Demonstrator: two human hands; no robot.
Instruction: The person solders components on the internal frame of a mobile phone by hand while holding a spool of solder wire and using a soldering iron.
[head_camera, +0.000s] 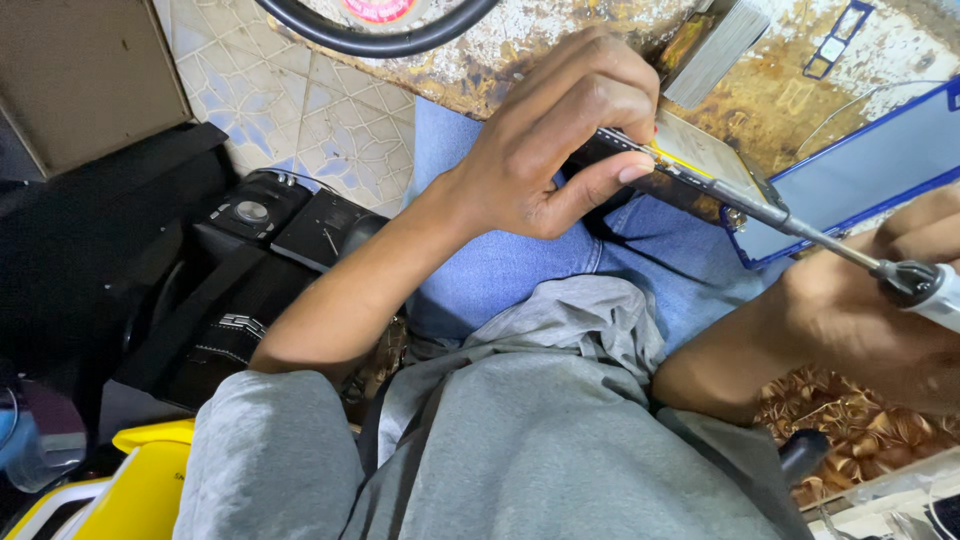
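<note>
Hands were both busy when I checked the head view. Left hand (560, 150) was curled around a dark opened device (690, 175), thumb pressed under its near edge and fingers wrapped over the top, so closed on it. The device sat tilted above the lap, over blue jeans (500, 270), its far end reaching toward the rusty worktop (770, 100).

Right hand (880, 300) was closed around the white handle of a screwdriver (850, 250); I saw the metal shaft running up-left, tip touching the device's right end near a yellow strip. Exact contact point was too small for me to tell.

A blue-edged flat panel (860, 170) lay just beside the tip, on the worktop. A grey block of stacked sheets (715, 55) sat further back. Black ring (380, 40) at top, over patterned tiles (310, 110). Black bag (200, 290) lay left of the arm, a yellow container (130, 480) at the lower left corner. Grey shirt (530, 440) filled the foreground.
</note>
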